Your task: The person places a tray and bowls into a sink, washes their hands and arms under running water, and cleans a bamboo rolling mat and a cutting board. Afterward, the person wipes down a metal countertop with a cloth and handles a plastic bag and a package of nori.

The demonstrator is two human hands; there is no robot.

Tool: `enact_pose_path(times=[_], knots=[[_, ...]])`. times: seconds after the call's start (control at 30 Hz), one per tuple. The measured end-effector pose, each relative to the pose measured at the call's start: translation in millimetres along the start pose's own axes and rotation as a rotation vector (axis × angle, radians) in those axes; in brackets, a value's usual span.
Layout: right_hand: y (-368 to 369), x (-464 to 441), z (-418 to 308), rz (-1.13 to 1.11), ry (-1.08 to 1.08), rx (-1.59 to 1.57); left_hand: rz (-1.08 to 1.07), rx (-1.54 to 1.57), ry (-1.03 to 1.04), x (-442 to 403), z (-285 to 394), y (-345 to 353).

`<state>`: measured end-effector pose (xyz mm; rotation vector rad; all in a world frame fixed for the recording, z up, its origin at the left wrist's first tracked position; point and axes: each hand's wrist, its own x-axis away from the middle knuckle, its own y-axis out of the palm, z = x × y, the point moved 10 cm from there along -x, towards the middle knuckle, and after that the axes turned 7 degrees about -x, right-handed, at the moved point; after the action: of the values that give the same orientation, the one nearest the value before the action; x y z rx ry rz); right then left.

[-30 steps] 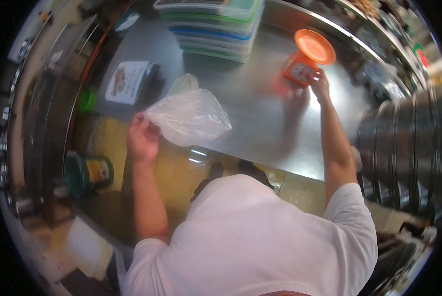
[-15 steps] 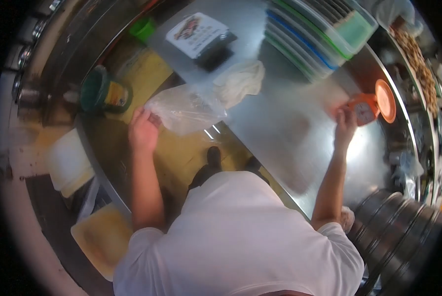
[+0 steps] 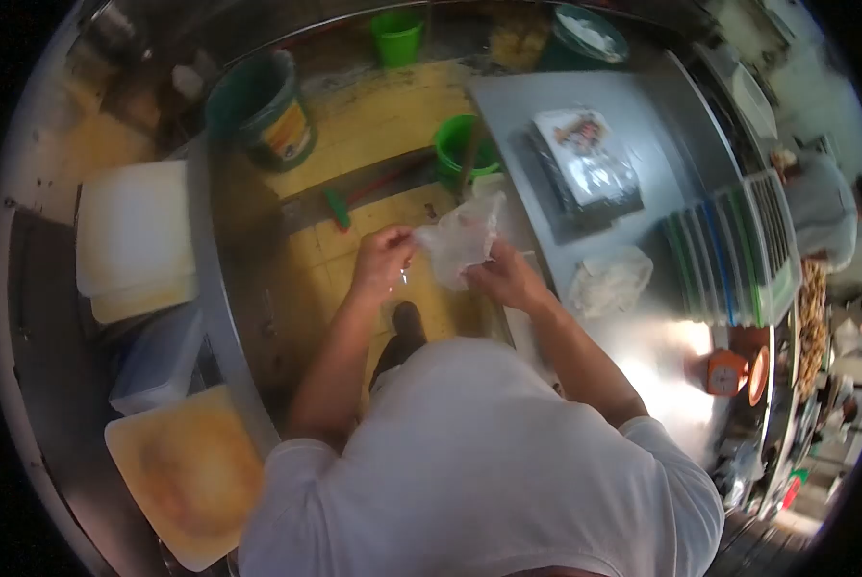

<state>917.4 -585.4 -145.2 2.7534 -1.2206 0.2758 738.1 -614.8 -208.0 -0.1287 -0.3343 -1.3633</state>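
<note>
A clear plastic bag [image 3: 458,238] hangs between my two hands, in front of my body and over the floor. My left hand [image 3: 383,262] pinches its left side. On its right side my right hand [image 3: 510,277] grips the bag's edge. A crumpled whitish cloth or bag [image 3: 612,282] lies on the metal table [image 3: 570,252] to the right. Farther right on that table stands the orange scale [image 3: 726,373], touched by neither hand. A dark package with a printed white label [image 3: 585,159] lies on the table's far part.
Stacked lidded containers [image 3: 729,255] stand at the right. Two people in the distance are at the right edge. Green buckets [image 3: 464,154] and a dark green bin [image 3: 275,120] stand on the yellow floor [image 3: 354,115]. White boards [image 3: 138,226] and a stained board [image 3: 189,471] are at the left.
My right hand has let go of the orange scale and come over to the bag, which it now grips. The view has turned left, so the table appears farther right.
</note>
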Motion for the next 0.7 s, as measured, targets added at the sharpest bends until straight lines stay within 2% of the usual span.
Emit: enact_pose_path(times=[0.03,0.07,0.13,0.23,0.3,0.37,0.43,0.47,0.5,0.53,0.57,0.63,0.7], knots=[[8.7,-22.3,6.4,-0.026,0.003,0.006,-0.012,-0.128,-0.007,-8.6,2.8,-10.0],[16.4,-42.6,7.1,-0.052,-0.027,0.115,0.008,-0.127,-0.003,-15.0,8.4,-18.3],[31.6,-73.8,2.2,-0.065,-0.055,0.215,0.026,-0.281,0.136,-27.2,33.8,-27.2],[46.7,-113.1,-5.0,-0.023,0.000,0.198,-0.061,-0.307,0.049,-50.6,40.6,-41.2],[35.9,-146.5,5.5,0.022,-0.037,0.242,-0.121,-0.194,-0.004,-70.3,33.0,-50.7],[26.4,-174.9,-14.2,0.077,-0.075,0.279,-0.190,-0.088,-0.057,-91.4,31.1,-59.9],[13.7,-202.9,-25.0,0.050,0.038,0.721,0.039,-0.375,0.182,-118.0,61.2,-93.9],[5.0,-223.2,-18.9,0.054,0.036,0.714,0.075,-0.434,0.291,-122.0,95.5,-94.8],[7.0,-245.3,-13.3,-0.022,-0.096,0.762,0.068,-0.440,0.289,-135.7,111.7,-96.2],[9.5,-262.0,-10.1,-0.095,-0.229,0.806,0.033,-0.643,0.524,-143.4,144.7,-84.8],[2.8,-282.0,-5.1,-0.086,-0.227,0.795,-0.009,-0.843,0.763,-150.6,167.3,-70.7],[-9.3,-328.3,-3.9,-0.053,-0.226,0.705,-0.053,-0.958,0.746,-198.6,166.6,-70.2],[-26.1,-362.1,-36.3,0.020,-0.234,0.628,-0.123,-0.843,0.056,-265.2,118.9,-98.3]])
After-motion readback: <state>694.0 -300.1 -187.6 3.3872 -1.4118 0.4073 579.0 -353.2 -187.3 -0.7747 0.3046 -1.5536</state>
